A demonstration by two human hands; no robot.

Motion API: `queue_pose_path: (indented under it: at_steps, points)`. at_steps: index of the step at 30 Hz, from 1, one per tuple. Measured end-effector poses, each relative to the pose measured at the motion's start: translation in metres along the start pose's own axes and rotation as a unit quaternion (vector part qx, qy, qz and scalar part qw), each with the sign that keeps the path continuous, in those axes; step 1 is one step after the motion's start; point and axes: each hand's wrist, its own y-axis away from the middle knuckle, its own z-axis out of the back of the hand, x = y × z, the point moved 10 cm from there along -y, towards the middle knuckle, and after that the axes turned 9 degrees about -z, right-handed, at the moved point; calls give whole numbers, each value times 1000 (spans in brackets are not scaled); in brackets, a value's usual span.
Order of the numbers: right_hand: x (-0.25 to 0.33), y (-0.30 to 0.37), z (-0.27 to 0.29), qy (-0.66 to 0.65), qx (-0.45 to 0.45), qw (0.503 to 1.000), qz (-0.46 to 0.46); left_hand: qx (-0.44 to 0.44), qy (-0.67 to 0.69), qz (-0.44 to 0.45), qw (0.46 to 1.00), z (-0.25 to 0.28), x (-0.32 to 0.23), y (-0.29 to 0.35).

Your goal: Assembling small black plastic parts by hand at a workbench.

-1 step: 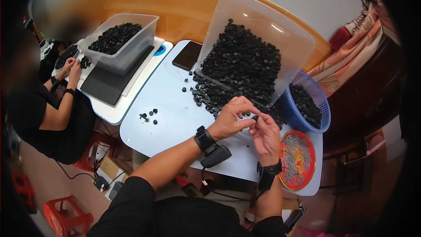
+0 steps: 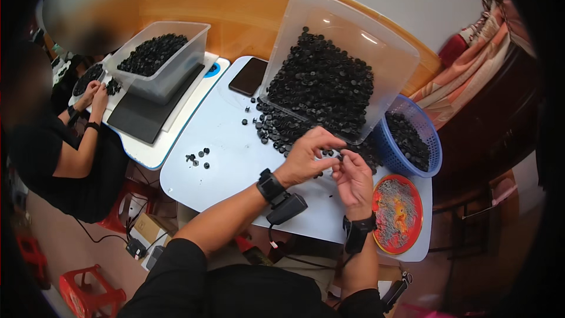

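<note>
Above the pale table in the head view, we pinch a small black part between the fingertips of our right hand. Our left hand curves beside it, thumb and forefinger parted; we cannot tell whether they grip it. Fingertips cover most of the part, obscuring its outline. Round black pieces lie heaped beyond.

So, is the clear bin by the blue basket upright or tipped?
Tipped: the clear bin opens toward the camera, black parts spreading past its rim onto the table.
</note>
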Motion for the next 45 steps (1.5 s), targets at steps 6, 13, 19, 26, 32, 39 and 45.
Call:
queue_pose_path:
  at_steps: [6,13,19,26,32,39,45]
  points:
    - [2,-12,26,-38,-30,999,-16,-107,33,155,982,64,21,-2]
    - [-3,-27,21,-72,3,997,-31,46,-246,181,951,73,33,30]
    - [-10,-25,18,-69,25,997,-32,46,-364,121,922,76,21,24]
    - [-16,-19,0,-54,57,997,-27,82,-385,154,906,78,28,33]
    - [-22,-18,1,-34,50,997,-44,101,-433,138,885,71,34,32]
    - [-22,-14,-12,12,66,997,-43,-6,-185,208,960,67,43,34]
    - [-23,-10,-22,11,117,993,-34,-37,29,253,966,24,46,33]
